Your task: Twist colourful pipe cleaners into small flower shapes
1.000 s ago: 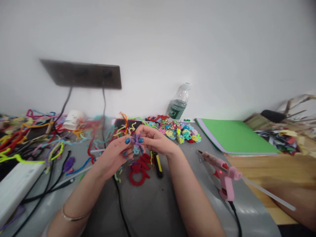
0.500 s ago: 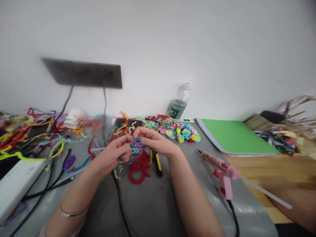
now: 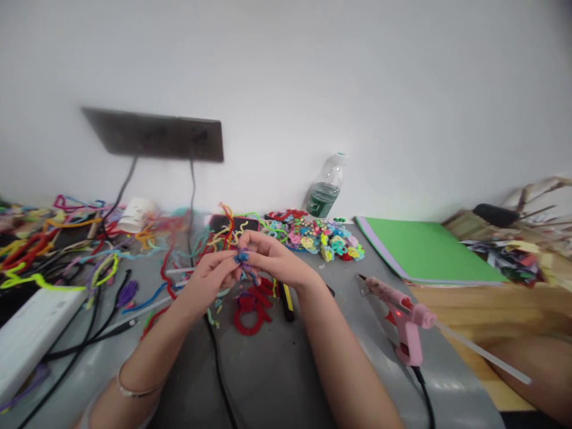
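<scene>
My left hand [image 3: 210,280] and my right hand [image 3: 274,259] meet over the grey table, fingertips pinched together on a small purple and blue pipe-cleaner piece [image 3: 243,262]. Both hands are closed on it; most of the piece is hidden by the fingers. Just below the hands lies a red pipe-cleaner shape [image 3: 250,307] on the table. A yellow and black utility knife [image 3: 286,301] lies right beside it, under my right wrist.
A pink glue gun [image 3: 404,319] with a glue stick and cord stands at the right. Finished colourful pipe-cleaner flowers [image 3: 324,238] are heaped behind, by a water bottle [image 3: 325,187]. Loose pipe cleaners [image 3: 67,250] and black cables [image 3: 80,339] cover the left. Green folder [image 3: 424,247] at right.
Both hands have stayed together on the small piece, shifting slightly; the fingers have closed more tightly round it, hiding more of the purple part.
</scene>
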Demonstrator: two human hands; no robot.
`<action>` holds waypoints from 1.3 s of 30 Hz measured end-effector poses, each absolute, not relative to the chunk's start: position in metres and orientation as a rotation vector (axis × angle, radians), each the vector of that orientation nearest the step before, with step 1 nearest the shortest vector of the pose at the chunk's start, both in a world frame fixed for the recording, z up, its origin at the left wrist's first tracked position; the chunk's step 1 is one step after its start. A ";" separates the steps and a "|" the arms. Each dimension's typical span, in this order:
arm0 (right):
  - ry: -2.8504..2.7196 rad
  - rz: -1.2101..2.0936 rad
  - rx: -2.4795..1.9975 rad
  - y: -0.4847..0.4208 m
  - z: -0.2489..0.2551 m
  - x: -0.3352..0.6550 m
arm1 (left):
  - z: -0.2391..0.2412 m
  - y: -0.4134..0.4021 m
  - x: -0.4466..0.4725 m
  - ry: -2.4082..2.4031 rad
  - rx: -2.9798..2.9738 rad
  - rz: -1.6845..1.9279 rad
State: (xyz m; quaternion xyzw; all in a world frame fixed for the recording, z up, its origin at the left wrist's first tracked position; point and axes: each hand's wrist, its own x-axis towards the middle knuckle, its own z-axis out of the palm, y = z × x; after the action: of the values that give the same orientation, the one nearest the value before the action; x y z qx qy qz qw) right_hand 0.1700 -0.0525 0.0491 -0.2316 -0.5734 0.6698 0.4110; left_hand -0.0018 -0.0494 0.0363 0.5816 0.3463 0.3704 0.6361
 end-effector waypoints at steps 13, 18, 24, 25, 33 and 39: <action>-1.084 1.566 -0.540 -0.054 0.046 0.135 | 0.032 -0.063 0.006 0.992 1.312 1.304; -1.130 1.533 -0.562 -0.053 0.044 0.138 | 0.035 -0.061 0.005 0.891 1.339 1.284; -1.269 1.485 -0.574 -0.052 0.047 0.151 | 0.041 -0.059 0.007 0.898 1.280 1.261; -1.287 1.465 -0.586 -0.052 0.047 0.153 | 0.042 -0.059 0.007 0.922 1.289 1.268; -1.450 1.307 -0.716 -0.051 0.052 0.163 | 0.043 -0.051 0.001 0.974 1.446 1.256; -1.394 1.227 -0.816 -0.046 0.045 0.164 | 0.037 -0.045 0.006 0.902 1.222 1.269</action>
State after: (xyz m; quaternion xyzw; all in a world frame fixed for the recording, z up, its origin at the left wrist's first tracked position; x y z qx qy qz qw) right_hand 0.1637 -0.0464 0.0453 -0.3417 -0.5835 0.5136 0.5282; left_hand 0.0059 -0.0448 0.0374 0.5160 0.3811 0.5358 0.5490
